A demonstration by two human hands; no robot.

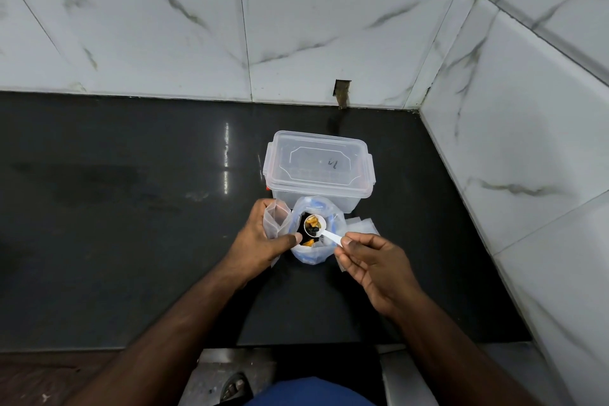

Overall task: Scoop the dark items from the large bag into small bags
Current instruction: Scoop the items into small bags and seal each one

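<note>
White plastic scoop (315, 226), pinched by its handle in the right hand (369, 265), hovers loaded with dark and amber pieces over the large bag (331, 252). 1 small bag (275, 219), thin and crinkly, is gripped in the left hand (263, 241) just left; tipping into its mouth likely comes next. Beyond stands a lidded clear box (318, 168) on glossy black counter (115, 208).

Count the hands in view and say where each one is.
2. The left hand holds a small clear bag beside the large bag; the right hand pinches the white scoop over it.
</note>
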